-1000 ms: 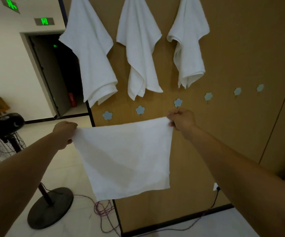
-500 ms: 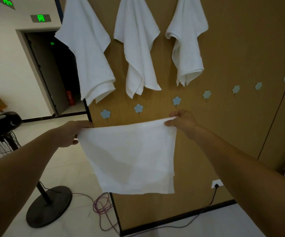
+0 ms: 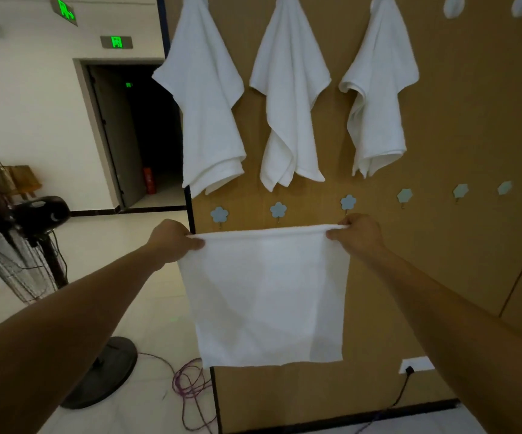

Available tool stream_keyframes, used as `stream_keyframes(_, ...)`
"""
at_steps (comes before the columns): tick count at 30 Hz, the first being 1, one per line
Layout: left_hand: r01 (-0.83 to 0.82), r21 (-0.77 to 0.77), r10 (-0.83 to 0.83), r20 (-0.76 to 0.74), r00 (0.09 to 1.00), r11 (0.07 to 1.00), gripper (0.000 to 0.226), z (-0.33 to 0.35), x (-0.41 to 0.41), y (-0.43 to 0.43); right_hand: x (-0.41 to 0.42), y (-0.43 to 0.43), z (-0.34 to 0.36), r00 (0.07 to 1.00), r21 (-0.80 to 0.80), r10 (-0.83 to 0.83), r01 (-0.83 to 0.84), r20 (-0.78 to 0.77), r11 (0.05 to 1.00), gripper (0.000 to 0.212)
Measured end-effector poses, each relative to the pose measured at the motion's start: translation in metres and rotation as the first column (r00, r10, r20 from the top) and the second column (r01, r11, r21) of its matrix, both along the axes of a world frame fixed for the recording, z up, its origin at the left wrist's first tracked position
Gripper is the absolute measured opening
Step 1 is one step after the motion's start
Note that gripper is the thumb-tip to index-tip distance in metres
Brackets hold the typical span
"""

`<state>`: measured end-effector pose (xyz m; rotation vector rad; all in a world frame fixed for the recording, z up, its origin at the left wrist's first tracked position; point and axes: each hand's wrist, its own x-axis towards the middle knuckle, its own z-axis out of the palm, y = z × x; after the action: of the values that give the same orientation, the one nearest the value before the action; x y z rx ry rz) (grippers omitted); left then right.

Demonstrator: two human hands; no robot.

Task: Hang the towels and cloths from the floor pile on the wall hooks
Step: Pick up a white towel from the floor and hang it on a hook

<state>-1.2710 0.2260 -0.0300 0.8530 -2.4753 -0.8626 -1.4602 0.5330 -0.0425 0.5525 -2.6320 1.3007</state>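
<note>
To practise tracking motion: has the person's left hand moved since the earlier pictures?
Yes. The left hand moved right, closer to the leftmost blue flower hook, and now sits just below-left of it, pinching the white cloth.

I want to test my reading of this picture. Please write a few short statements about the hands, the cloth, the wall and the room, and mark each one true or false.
1. The left hand and the right hand each grip a top corner of the white cloth. True.
2. Four towels hang on the upper hooks. False: three towels hang there.
3. The blue flower hooks in the lower row are all bare. True.
4. The fan stands to the right of the wall panel. False: the fan stands at the left.
</note>
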Motion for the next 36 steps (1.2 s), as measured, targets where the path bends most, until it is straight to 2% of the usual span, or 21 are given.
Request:
stream_keyframes(2,-0.022,-0.076,0.023,0.014,1.000,0.997,0.043,0.000,0.005,-0.001,0.004,-0.004,0.002,0.999,0.091,-0.005,0.009,-0.038,0.996,0.020)
stream_keyframes(4,-0.017,-0.103,0.022,0.042,0.999,0.995,0.045,0.002,0.010,-0.003,0.007,-0.011,0.004,0.996,0.058,-0.020,0.025,-0.084,0.998,0.021)
stream_keyframes(7,-0.017,-0.162,0.033,0.095,0.995,0.987,0.045,0.006,0.018,-0.008,0.014,-0.027,0.007,0.987,-0.020,-0.039,0.036,-0.154,0.999,0.034)
stream_keyframes(10,-0.047,-0.097,0.044,-0.026,0.999,0.994,0.037,0.006,0.022,-0.013,0.023,-0.046,0.008,0.989,-0.015,0.022,-0.025,-0.146,1.000,0.026)
stream_keyframes(12,-0.044,-0.040,0.037,-0.145,0.989,0.998,0.027,0.003,0.023,-0.015,0.029,-0.055,0.006,0.996,-0.148,0.055,-0.064,-0.064,0.987,0.024)
stream_keyframes(14,-0.021,0.027,0.028,-0.263,0.964,0.999,0.024,0.000,0.025,-0.017,0.037,-0.065,0.003,0.998,-0.317,0.060,-0.051,0.021,0.947,0.027)
stream_keyframes(15,-0.007,0.074,0.031,-0.321,0.947,0.997,0.025,-0.002,0.026,-0.018,0.041,-0.071,0.002,0.997,-0.357,0.065,-0.045,0.046,0.933,0.022)
stream_keyframes(17,0.018,0.135,0.040,-0.412,0.910,0.991,0.022,-0.005,0.029,-0.020,0.050,-0.083,-0.002,0.989,-0.374,0.094,-0.045,0.114,0.926,0.012)
stream_keyframes(19,0.048,0.162,0.030,-0.448,0.894,0.986,0.010,-0.010,0.030,-0.022,0.060,-0.097,-0.005,0.974,-0.342,0.142,-0.075,0.175,0.937,0.020)
stream_keyframes(22,0.108,0.180,-0.016,-0.450,0.893,0.978,0.024,-0.020,0.029,-0.025,0.074,-0.112,-0.010,0.915,-0.296,0.338,-0.267,0.222,0.917,0.015)
stream_keyframes(24,0.130,0.167,-0.044,-0.438,0.898,0.977,0.026,-0.026,0.027,-0.029,0.078,-0.117,-0.016,0.857,-0.147,0.452,-0.428,0.249,0.892,0.046)
stream_keyframes(25,0.156,0.146,-0.083,-0.415,0.906,0.977,0.023,-0.030,0.026,-0.032,0.079,-0.120,-0.019,0.850,-0.051,0.457,-0.461,0.261,0.886,0.063)
stream_keyframes(26,0.202,0.131,-0.139,-0.379,0.915,0.971,0.020,-0.033,0.024,-0.035,0.077,-0.123,-0.024,0.854,0.016,0.449,-0.469,0.264,0.883,0.071)
stream_keyframes(27,0.260,0.127,-0.206,-0.330,0.921,0.957,0.019,-0.036,0.023,-0.037,0.075,-0.126,-0.028,0.859,0.030,0.443,-0.465,0.257,0.885,0.067)
stream_keyframes(29,0.363,0.081,-0.344,-0.181,0.921,0.928,0.025,-0.042,0.019,-0.043,0.070,-0.134,-0.036,0.864,-0.071,0.446,-0.442,0.232,0.894,0.044)
stream_keyframes(31,0.439,-0.011,-0.439,-0.013,0.898,0.898,0.025,-0.049,0.011,-0.049,0.063,-0.142,-0.041,0.874,-0.111,0.445,-0.431,0.195,0.895,0.040)
stream_keyframes(32,0.451,-0.027,-0.451,0.019,0.892,0.892,0.023,-0.052,0.005,-0.052,0.060,-0.147,-0.043,0.886,-0.079,0.434,-0.426,0.164,0.901,0.038)
stream_keyframes(34,0.425,0.004,-0.424,-0.039,0.905,0.905,0.028,-0.056,-0.008,-0.058,0.050,-0.158,-0.050,0.907,-0.013,0.407,-0.408,0.105,0.913,0.032)
stream_keyframes(36,0.379,0.062,-0.369,-0.130,0.920,0.924,0.035,-0.061,-0.023,-0.063,0.037,-0.169,-0.058,0.910,-0.037,0.407,-0.405,0.080,0.914,0.027)
